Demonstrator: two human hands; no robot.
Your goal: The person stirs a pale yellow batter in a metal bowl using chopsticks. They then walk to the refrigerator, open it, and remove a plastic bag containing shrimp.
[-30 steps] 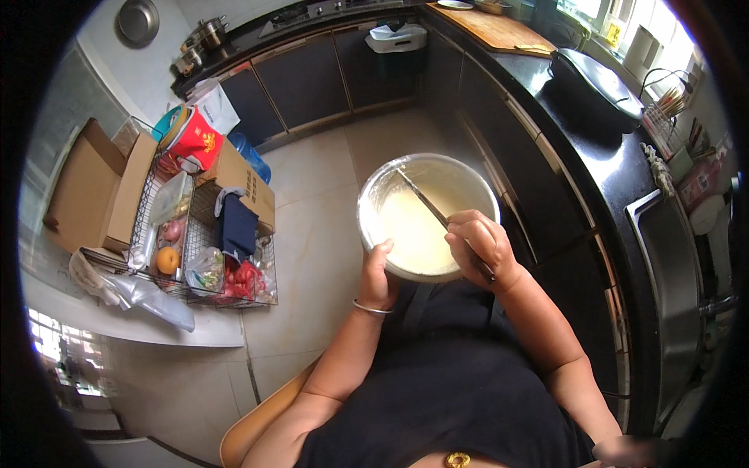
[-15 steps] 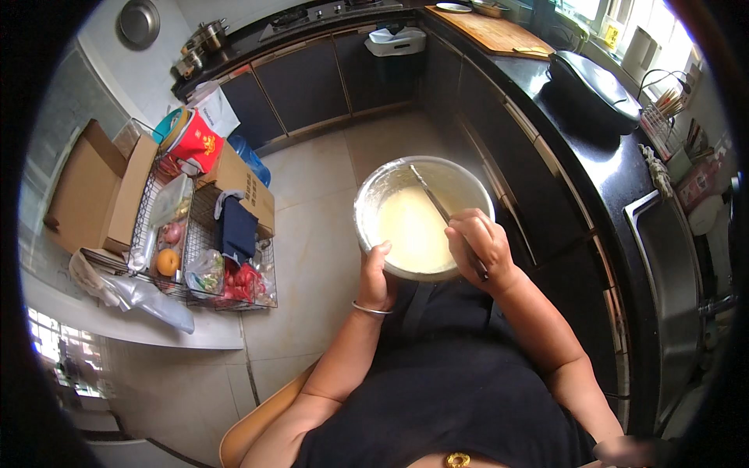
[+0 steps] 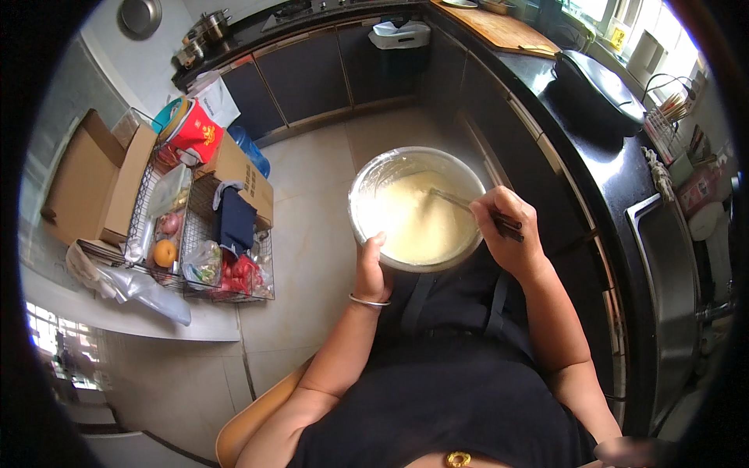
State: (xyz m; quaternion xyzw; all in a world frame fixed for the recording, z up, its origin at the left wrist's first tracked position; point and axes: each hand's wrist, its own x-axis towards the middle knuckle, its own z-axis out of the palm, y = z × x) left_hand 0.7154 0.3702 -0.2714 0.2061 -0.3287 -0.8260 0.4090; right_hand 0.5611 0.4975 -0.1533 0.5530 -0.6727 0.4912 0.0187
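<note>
Mid-frame, the left hand [image 3: 370, 273] is gripping the metal bowl [image 3: 399, 164] at its lower-left rim, the right hand [image 3: 517, 212] clutching chopsticks [image 3: 452, 199] now dipping into pale mixture [image 3: 425, 235] instead of reaching the upper wall, apparently stirring.

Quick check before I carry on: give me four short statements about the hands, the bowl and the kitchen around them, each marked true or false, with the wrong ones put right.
1. The left hand holds the bowl at its rim. True.
2. The right hand holds nothing. False: it grips chopsticks, their tips in the pale mixture.
3. The round orange fruit is to the left of the bowl. True.
4. The cutting board lies on the floor. False: it lies on the dark counter.
</note>
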